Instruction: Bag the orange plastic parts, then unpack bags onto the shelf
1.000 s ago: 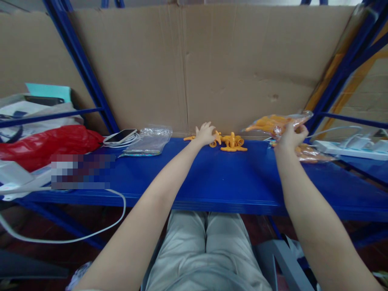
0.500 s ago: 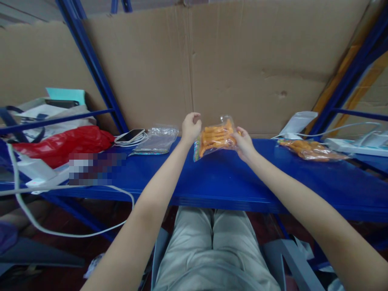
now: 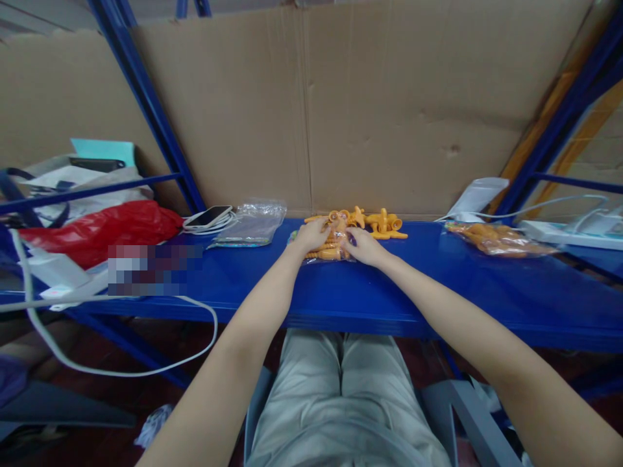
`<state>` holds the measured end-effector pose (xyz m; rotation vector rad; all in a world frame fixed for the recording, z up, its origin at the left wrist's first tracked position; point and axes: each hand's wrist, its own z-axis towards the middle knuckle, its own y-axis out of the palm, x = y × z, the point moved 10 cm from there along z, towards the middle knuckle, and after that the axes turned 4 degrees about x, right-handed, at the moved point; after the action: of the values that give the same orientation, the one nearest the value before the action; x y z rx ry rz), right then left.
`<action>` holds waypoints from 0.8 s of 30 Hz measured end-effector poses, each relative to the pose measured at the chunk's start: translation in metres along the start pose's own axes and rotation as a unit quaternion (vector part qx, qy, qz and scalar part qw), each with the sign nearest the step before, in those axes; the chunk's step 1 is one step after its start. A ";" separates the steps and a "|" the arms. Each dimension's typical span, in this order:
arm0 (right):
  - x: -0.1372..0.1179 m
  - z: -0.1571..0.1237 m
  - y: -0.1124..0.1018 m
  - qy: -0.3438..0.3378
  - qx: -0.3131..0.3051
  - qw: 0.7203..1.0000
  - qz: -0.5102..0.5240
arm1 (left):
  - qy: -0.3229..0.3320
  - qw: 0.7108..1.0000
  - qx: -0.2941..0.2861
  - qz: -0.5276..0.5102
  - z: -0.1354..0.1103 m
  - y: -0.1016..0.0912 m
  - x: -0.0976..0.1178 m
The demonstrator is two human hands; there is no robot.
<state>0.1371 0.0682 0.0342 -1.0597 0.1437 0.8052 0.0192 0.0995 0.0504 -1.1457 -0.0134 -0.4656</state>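
Note:
A clear plastic bag of orange plastic pieces (image 3: 328, 253) lies on the blue shelf in front of me. My left hand (image 3: 312, 236) rests on its left part, fingers stretched over the plastic. On the bag's right side is my right hand (image 3: 368, 248), thumb and fingers apart, the fingertips touching the bag. Both hands look open, though some fingertips blend into the orange. Just behind the bag, loose orange plastic pieces (image 3: 384, 224) with rings and pegs lie in a small heap, partly hidden by my hands.
A stack of flat clear bags (image 3: 248, 227) lies left, beside a phone (image 3: 210, 218) on a coiled white cable. Another bag of orange pieces (image 3: 499, 240) is at right, near a white power strip (image 3: 579, 233). A red plastic bag (image 3: 107, 233) lies far left. Cardboard (image 3: 389, 117) walls the back.
The bag, held up in my right hand before, now lies flat on the shelf. My left hand has come down onto it. Loose orange pieces behind it now show.

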 end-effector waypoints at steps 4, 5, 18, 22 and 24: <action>-0.011 -0.008 -0.004 -0.054 -0.017 0.996 -0.064 | 0.002 1.000 -0.018 0.015 0.000 0.003 -0.001; -0.014 -0.010 -0.002 -0.070 -0.025 0.995 -0.061 | 0.004 1.000 -0.020 0.013 0.000 0.004 -0.001; -0.035 -0.018 -0.001 -0.140 -0.078 0.987 -0.007 | -0.009 1.000 -0.020 -0.013 0.004 0.008 -0.008; -0.043 -0.017 -0.008 -0.133 -0.055 0.989 -0.045 | -0.016 0.999 -0.016 -0.023 0.006 0.010 -0.011; -0.048 -0.017 -0.012 -0.138 -0.047 0.987 -0.069 | -0.017 0.999 -0.011 -0.025 0.007 0.010 -0.012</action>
<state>0.1149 0.0268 0.0566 -1.0233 -0.2018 0.8298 0.0134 0.1129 0.0411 -1.1762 -0.0665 -0.4928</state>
